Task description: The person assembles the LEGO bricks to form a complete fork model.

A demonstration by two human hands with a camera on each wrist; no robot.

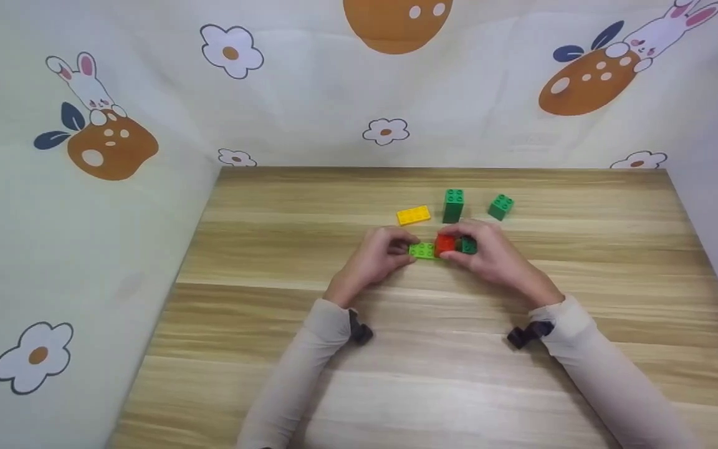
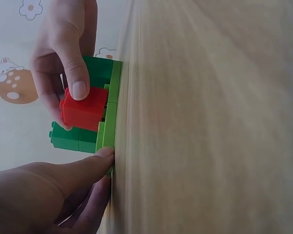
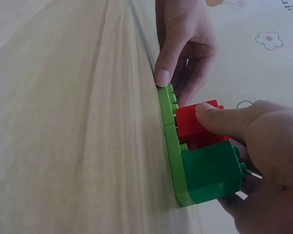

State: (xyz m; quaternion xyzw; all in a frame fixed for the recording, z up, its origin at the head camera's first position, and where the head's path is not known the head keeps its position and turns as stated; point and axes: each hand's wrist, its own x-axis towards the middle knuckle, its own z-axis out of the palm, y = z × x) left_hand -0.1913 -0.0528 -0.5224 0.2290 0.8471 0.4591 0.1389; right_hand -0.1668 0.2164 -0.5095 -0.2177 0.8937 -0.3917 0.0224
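Observation:
Two light green plates (image 1: 422, 251) lie end to end on the table, their seam plain in the right wrist view. At the left end, my left hand (image 1: 376, 254) pinches a plate between thumb and fingers. My right hand (image 1: 493, 252) grips a red brick (image 1: 445, 245) by its sides, thumb on the near face. The brick sits over the seam, its underside right at the studs, slightly tilted in the left wrist view (image 2: 84, 108). A dark green brick (image 3: 212, 173) stands on the right-hand plate, beside the red one and partly under my right hand.
Behind the hands lie a yellow plate (image 1: 413, 216), a tall dark green block (image 1: 453, 207) standing upright and a smaller dark green brick (image 1: 501, 206). A patterned cloth (image 1: 309, 106) rises along the back edge of the wooden table (image 1: 272, 237).

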